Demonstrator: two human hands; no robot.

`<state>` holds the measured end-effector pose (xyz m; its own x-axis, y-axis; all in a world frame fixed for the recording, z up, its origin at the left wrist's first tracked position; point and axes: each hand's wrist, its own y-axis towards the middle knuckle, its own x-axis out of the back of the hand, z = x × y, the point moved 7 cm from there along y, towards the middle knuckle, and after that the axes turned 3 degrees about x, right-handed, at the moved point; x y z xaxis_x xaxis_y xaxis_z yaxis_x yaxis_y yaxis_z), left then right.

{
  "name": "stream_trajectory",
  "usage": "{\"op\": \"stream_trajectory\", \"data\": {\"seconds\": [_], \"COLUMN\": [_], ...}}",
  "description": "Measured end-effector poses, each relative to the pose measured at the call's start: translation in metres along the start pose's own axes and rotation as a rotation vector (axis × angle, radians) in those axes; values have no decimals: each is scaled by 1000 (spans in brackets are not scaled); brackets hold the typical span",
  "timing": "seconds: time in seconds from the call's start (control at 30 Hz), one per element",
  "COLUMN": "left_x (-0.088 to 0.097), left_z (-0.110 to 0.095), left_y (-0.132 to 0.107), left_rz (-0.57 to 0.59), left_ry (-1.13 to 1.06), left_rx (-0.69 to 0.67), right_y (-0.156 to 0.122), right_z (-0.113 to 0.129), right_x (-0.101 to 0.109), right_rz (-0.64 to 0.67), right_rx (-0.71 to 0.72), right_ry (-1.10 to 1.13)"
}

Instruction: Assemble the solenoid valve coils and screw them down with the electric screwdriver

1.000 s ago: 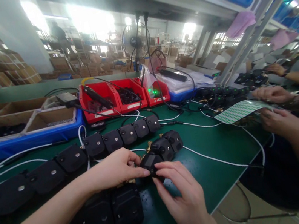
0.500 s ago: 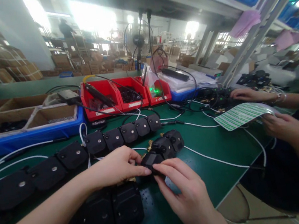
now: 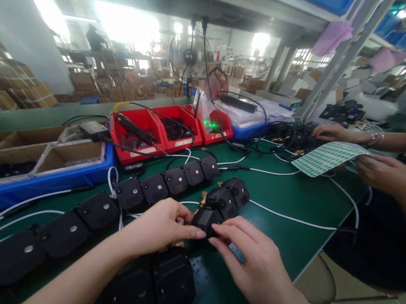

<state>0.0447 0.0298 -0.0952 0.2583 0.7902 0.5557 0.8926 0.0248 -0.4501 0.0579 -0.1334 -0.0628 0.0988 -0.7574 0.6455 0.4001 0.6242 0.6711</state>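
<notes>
A black boxy unit point(image 3: 207, 219) with a brass fitting sits on the green table between my hands. My left hand point(image 3: 161, 226) grips its left side, thumb along the near edge and fingers curled behind. At the unit's near right edge, my right hand point(image 3: 252, 258) has thumb and forefinger drawn together; whatever is between them is too small and dark to make out. Two similar black units point(image 3: 229, 194) stand just behind, touching in a row. Below my left wrist lie more black units point(image 3: 174, 281).
Farther back runs a row of black units point(image 3: 165, 184) with white cables. Red bins point(image 3: 138, 137) and a blue divided tray point(image 3: 105, 173) line the table's back. On the right, a co-worker's hand point(image 3: 388, 167) holds a sheet of green stickers point(image 3: 326, 157); a shelf hangs overhead.
My right fingertips have shifted slightly at the unit's edge, with thumb and forefinger a little more apart. My left hand stays in place. The co-worker's sheet has moved very little.
</notes>
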Motion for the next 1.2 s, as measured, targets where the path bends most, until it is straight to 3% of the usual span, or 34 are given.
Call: {"op": "stream_trajectory", "data": {"seconds": [0.4, 0.6, 0.9, 1.2], "left_x": [2, 3, 2, 3], "left_z": [-3, -5, -12, -16], "left_y": [0, 3, 4, 2], "left_rz": [-14, -31, -98, -170], "left_ry": [32, 130, 212, 242], "left_rx": [-19, 46, 181, 202], "right_y": [-6, -9, -9, -9], "right_z": [-5, -5, -2, -3], "right_x": [-3, -6, -8, -13], "right_rz": [-81, -25, -136, -44], "right_rx": [-83, -77, -53, -79], "right_ry": [114, 80, 25, 120]}}
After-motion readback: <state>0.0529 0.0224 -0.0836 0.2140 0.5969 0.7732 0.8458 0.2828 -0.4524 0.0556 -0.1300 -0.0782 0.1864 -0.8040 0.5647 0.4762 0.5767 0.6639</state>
